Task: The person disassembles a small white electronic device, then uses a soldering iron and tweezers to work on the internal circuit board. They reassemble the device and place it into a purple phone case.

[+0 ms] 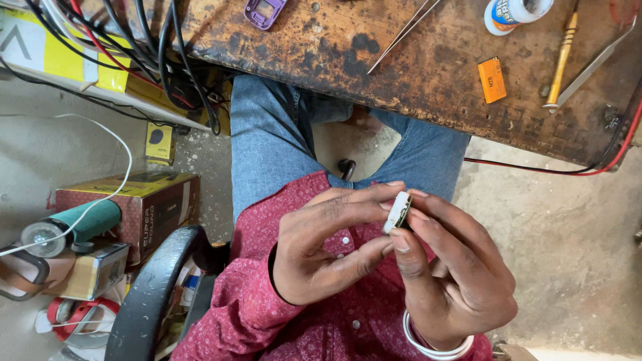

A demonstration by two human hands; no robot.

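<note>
Both my hands meet in front of my chest over a small white, flat part with a dark edge [399, 211]. My left hand [328, 244] pinches it with thumb and fingertips from the left. My right hand [455, 281] grips it from the right with thumb and forefinger; a white bangle sits on that wrist. I sit on a chair, in a red patterned shirt and blue jeans, with the worn wooden workbench [374, 60] beyond my knees.
On the bench lie tweezers [401, 33], a purple plastic piece [264, 12], an orange box [492, 80], a yellow-handled screwdriver [562, 57], a white tube [515, 12] and a metal blade [595, 63]. Cables hang at the left. Boxes and a teal cylinder [77, 227] crowd the floor.
</note>
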